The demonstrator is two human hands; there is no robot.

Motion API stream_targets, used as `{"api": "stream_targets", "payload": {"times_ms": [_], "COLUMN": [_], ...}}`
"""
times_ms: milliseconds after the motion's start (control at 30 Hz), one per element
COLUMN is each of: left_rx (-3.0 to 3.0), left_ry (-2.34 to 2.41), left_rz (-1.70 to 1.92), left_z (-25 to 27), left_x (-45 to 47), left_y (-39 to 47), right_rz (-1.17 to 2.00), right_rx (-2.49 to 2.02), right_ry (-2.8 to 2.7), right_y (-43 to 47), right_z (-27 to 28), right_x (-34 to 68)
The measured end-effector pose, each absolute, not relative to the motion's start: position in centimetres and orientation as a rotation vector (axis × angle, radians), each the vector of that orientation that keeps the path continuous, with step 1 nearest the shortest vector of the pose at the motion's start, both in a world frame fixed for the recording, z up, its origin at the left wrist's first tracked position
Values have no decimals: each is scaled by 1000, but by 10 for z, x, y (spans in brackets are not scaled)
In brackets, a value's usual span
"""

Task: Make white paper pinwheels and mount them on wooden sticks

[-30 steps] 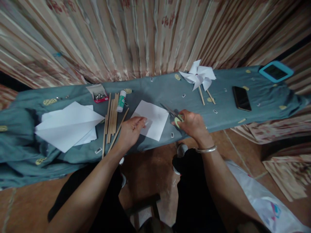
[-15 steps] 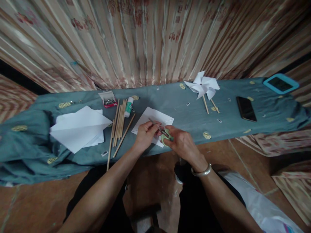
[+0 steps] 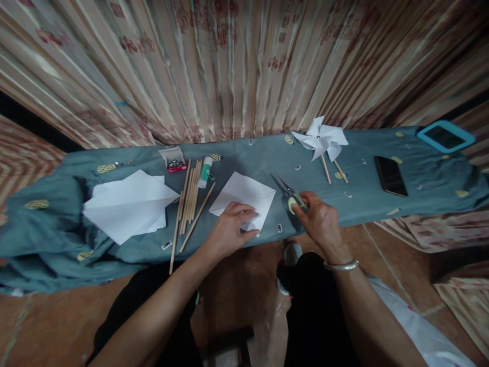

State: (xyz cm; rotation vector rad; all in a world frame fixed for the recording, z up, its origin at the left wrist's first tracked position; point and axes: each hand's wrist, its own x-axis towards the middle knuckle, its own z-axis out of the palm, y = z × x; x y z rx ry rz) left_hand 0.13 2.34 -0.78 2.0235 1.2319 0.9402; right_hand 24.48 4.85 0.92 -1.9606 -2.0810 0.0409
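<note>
Head view, hands (image 3: 320, 220), held scissors (image 3: 292, 192), paper (image 3: 244, 190)

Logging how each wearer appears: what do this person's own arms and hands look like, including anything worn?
The left hand and right hand wear no gloves, and no sleeves show. A silver-coloured bangle circles the right wrist; the left wrist is bare.

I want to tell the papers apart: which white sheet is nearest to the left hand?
The lone sheet between the wooden sticks and the scissors, partly covered by the left hand. The other sheets overlap one another, left of the sticks.
</note>
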Motion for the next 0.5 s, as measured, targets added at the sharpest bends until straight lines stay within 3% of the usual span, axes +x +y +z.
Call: {"api": "stream_targets", "payload": {"times_ms": [233, 500], "left_rx": [2338, 2426], "left_ry": [1310, 1262], "left_rz": [631, 570], "left_z": [-10, -14], "left_x": [-13, -14], "left_y": [20, 20], "right_rz": [-136, -146], "right_rx": [-2172, -2196], "right_ry": [-2130, -2206], "right_y": [51, 49], "right_z": [10, 11], "right_x": [249, 250]}}
